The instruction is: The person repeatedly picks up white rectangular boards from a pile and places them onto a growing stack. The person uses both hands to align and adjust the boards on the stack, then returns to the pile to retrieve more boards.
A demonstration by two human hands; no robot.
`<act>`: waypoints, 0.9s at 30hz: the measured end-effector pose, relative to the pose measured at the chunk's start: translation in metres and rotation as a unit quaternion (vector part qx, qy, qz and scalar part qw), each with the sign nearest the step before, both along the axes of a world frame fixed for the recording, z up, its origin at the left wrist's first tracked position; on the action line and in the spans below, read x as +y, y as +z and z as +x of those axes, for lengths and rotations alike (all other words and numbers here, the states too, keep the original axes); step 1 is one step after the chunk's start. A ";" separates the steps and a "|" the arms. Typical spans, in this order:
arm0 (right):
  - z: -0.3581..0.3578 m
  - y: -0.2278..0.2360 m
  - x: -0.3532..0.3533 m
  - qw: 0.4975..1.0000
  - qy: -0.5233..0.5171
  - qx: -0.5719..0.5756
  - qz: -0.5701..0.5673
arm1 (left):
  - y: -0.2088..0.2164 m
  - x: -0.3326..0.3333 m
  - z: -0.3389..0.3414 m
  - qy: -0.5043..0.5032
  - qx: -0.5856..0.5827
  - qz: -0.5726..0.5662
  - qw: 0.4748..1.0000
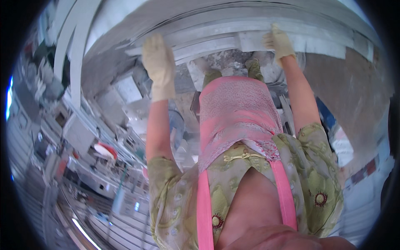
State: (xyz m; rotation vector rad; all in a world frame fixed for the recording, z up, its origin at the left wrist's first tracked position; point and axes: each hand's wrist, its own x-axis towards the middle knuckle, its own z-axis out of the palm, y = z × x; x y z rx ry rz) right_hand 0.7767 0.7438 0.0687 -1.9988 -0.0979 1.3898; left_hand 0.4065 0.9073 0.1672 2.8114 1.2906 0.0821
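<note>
In the head view, long pale flat strips (pixel 208 41) lie side by side across the top, with a wide grey surface beyond them. My left hand (pixel 158 64), in a cream glove, reaches over the strips near their left end. Its fingers are stretched out and close together, palm side hidden. Farther right, my right hand (pixel 279 43), gloved in the same way, has its fingers bent at the edge of a pale strip (pixel 314 45) and appears to grip it. The strip parts beneath both gloves are hidden.
A pink apron (pixel 237 100) covers my front. Tall pale strips (pixel 77 54) stand at upper left. Machinery and clutter (pixel 96 154) fill the left side, blurred. A brown-grey surface (pixel 350 96) extends at right, with a blue item (pixel 327 112) by my right arm.
</note>
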 end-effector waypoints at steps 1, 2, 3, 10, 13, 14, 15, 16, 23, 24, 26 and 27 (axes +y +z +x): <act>-0.003 0.000 0.002 1.000 -0.003 0.001 -0.007 | -0.002 -0.008 0.020 -0.046 -0.029 -0.020 0.998; -0.005 0.002 0.004 1.000 -0.007 -0.001 -0.014 | -0.008 -0.015 0.049 -0.067 -0.054 -0.063 0.994; -0.006 0.005 0.005 1.000 0.001 -0.004 -0.014 | -0.015 -0.024 0.080 -0.079 -0.046 -0.126 0.988; -0.006 0.029 0.006 1.000 0.007 -0.023 -0.011 | -0.074 -0.029 0.193 -0.146 -0.117 -0.128 0.974; -0.008 0.030 0.007 0.998 0.024 -0.047 -0.035 | -0.082 -0.028 0.181 -0.176 -0.144 -0.122 0.966; -0.009 0.028 0.008 0.996 0.033 -0.068 -0.049 | -0.084 -0.028 0.179 -0.171 -0.135 -0.139 0.966; -0.009 0.027 0.010 0.995 0.037 -0.068 -0.055 | -0.084 -0.029 0.178 -0.155 -0.163 -0.140 0.964; -0.010 0.025 0.011 0.994 0.037 -0.080 -0.062 | -0.084 -0.030 0.179 -0.130 -0.172 -0.157 0.964; -0.006 0.042 0.005 0.960 0.157 -0.227 -0.055 | -0.083 -0.031 0.193 -0.055 -0.158 -0.163 0.972; -0.006 0.048 0.003 0.932 0.198 -0.302 -0.022 | -0.085 -0.031 0.191 -0.079 -0.152 -0.149 0.974; -0.005 0.056 0.002 0.848 0.285 -0.445 0.024 | -0.089 -0.032 0.188 -0.108 -0.147 -0.123 0.975; -0.004 0.057 0.004 0.796 0.306 -0.513 0.100 | -0.092 -0.033 0.187 -0.114 -0.125 -0.116 0.979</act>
